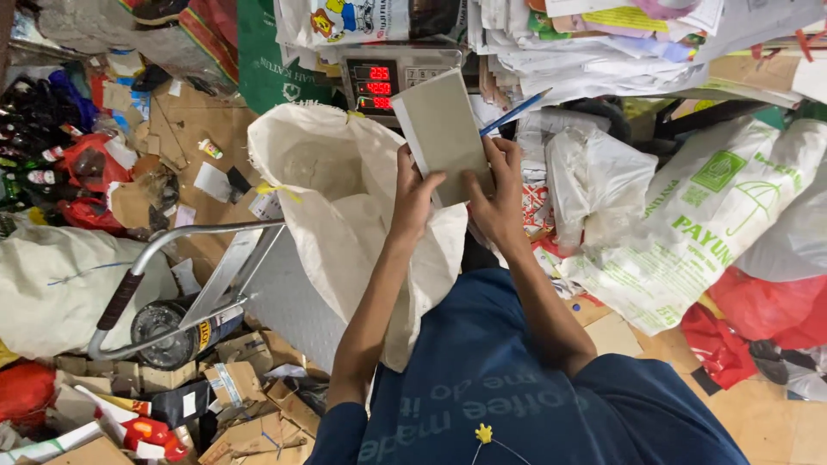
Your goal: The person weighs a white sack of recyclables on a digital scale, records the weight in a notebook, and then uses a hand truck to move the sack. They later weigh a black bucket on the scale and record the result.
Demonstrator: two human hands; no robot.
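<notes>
A grey-backed notepad is held up in front of me by both hands. My left hand grips its lower left edge. My right hand grips its lower right corner and also holds a blue pen that sticks up to the right. Just behind the notepad stands a digital scale display with red digits. Below the notepad, an open white woven sack rests on the metal scale platform.
Stacks of paper lie at the top right. White printed sacks and red bags stand on the right. A metal handle frame and a tin can sit at the left among cardboard scraps, bottles and a white sack.
</notes>
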